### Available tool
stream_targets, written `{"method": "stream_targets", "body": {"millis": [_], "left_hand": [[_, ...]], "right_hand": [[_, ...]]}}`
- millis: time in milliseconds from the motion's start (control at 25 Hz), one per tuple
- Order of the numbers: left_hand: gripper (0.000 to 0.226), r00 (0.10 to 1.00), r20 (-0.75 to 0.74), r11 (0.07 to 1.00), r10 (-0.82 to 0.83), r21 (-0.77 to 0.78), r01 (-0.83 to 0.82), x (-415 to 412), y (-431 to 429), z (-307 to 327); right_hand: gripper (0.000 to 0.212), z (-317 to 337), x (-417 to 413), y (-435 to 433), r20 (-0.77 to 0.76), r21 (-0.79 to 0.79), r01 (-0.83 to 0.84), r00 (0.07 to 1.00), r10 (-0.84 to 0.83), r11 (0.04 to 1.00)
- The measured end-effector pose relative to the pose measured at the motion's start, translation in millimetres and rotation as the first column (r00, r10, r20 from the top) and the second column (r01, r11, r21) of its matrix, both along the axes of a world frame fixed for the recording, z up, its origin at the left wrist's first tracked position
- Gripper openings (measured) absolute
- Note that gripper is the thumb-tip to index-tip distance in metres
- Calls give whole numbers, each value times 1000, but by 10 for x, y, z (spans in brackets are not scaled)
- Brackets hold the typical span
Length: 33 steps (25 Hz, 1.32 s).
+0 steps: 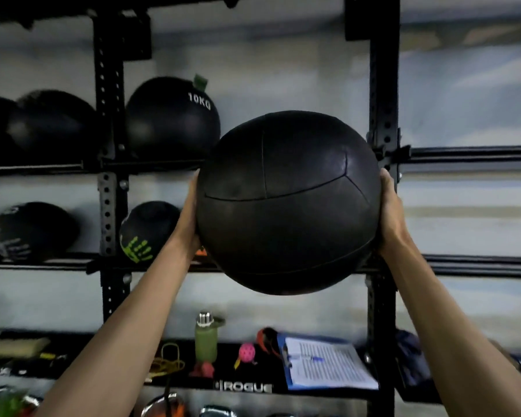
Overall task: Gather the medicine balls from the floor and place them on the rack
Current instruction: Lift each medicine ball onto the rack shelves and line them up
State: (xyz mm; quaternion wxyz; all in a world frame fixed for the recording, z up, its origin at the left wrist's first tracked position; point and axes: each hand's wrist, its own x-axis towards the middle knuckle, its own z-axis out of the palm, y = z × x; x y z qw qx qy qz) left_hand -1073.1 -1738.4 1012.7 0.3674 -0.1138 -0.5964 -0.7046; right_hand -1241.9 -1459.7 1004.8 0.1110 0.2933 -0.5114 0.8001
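Right now we have both bare arms raised in front of us. Our left hand (189, 212) clasps the left side of the large medicine ball (288, 203) and our right hand (390, 210) clasps its right side; the fingers run round the far side of the ball, out of our sight. The ball hangs in the air between our palms, black and seamed, and rests on no shelf.

Behind the ball stands the black rack (384, 85), one holed upright just right of the ball and another well to its left. Below the ball, on a black shelf marked ROGUE, we see a green bottle (206, 338), a small pink ball (247, 353), a coiled yellow cord (166, 361) and a blue clipboard (325, 364) with printed paper. Left of the ball and slightly above it, a black ball marked 10KG (172, 118) sits on the rack's rails; left of the ball and lower, partly behind our left wrist, sits a black ball with a green handprint (146, 231). Further left, more dark balls lie blurred on both levels. Behind everything is a pale wall (283, 64).
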Motion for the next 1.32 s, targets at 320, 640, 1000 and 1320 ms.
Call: {"method": "stream_targets", "body": {"millis": [320,640,1000,1320], "left_hand": [[64,980,-185,987,74,-126,-98,-569,-535,1226],[57,957,-281,974,75,-185,-130,-1338,-1412,2292],[47,937,-303,973,172,-99,-210,-2285,-2157,2831],[43,608,-656,887,447,234,-399,-2371,-2192,2770]], "right_hand": [[44,1231,-393,-429,-176,-157,-6,984,-22,988],[38,2042,-1159,-1270,-228,-207,-20,973,-29,978],[41,2739,-2060,-1888,-202,-163,51,976,-84,985],[35,3209,-2383,-2072,-201,-238,124,964,-174,963]]}}
